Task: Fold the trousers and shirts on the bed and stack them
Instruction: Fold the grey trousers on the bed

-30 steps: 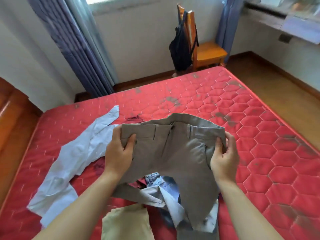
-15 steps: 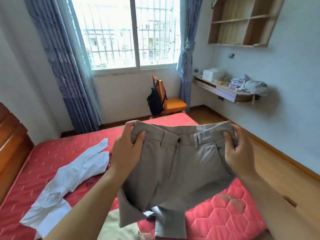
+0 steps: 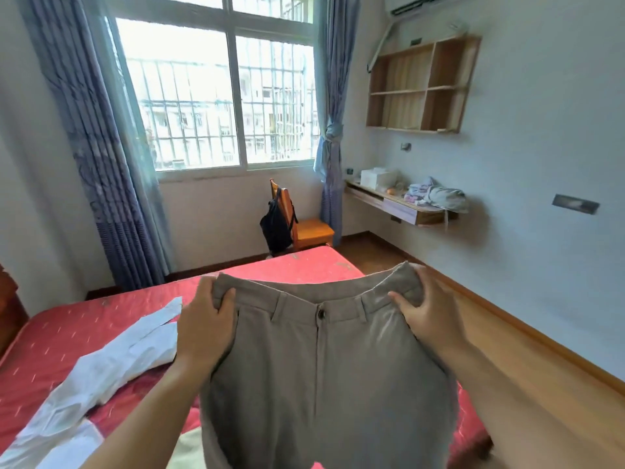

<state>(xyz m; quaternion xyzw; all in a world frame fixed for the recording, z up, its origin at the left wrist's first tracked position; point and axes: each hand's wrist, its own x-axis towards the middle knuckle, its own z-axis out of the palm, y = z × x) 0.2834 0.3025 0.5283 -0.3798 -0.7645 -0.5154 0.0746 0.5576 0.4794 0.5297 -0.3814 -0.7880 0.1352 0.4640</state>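
Daylight comes through a barred window [image 3: 223,99] between blue curtains [image 3: 101,157]. An orange chair [image 3: 306,228] carries a black backpack [image 3: 275,225]. Wooden shelves [image 3: 422,86] hang above a wall-mounted tabletop [image 3: 399,206].

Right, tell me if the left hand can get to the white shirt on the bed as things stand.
Probably not yet: the left hand is gripping the waistband of the grey trousers, as is the right hand. The white shirt lies uncovered just beside it, so once it lets go, the way looks free.
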